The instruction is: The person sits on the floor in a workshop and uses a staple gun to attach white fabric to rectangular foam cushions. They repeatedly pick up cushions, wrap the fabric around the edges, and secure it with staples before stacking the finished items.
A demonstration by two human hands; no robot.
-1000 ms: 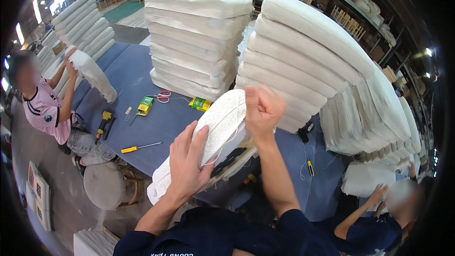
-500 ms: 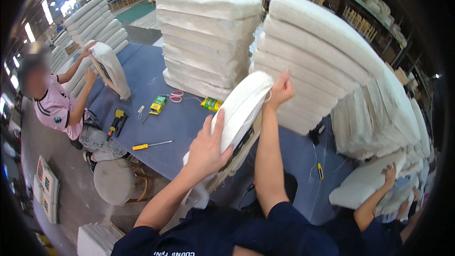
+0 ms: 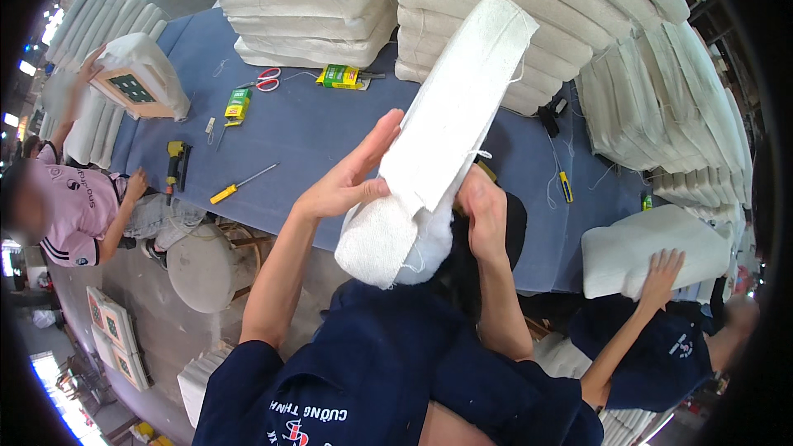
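Note:
A white fabric-covered seat cushion (image 3: 462, 107) stands tilted in front of me, one narrow side facing up. At its near end the cloth folds over, and fluffy white wadding (image 3: 434, 239) shows beside a loose thread. Along the cushion's left side lies my left hand (image 3: 351, 173), fingers stretched and thumb on the cloth, steadying it. My right hand (image 3: 483, 206) is closed with curled fingers against the lower right edge; its fingertips are partly hidden. A short white cord end sticks out just above that hand.
On the blue table (image 3: 297, 124) lie red-handled scissors (image 3: 268, 79), yellow-green packets (image 3: 237, 106), a yellow screwdriver (image 3: 239, 184) and a staple gun (image 3: 176, 169). Tall cushion stacks (image 3: 310, 8) rise behind. Co-workers handle cushions at left and right; a round stool (image 3: 201, 268) stands lower left.
The cushion has turned so its narrow side faces up and its wooden underside is hidden. My right hand has dropped from its far end to the lower right edge. My view has tilted down.

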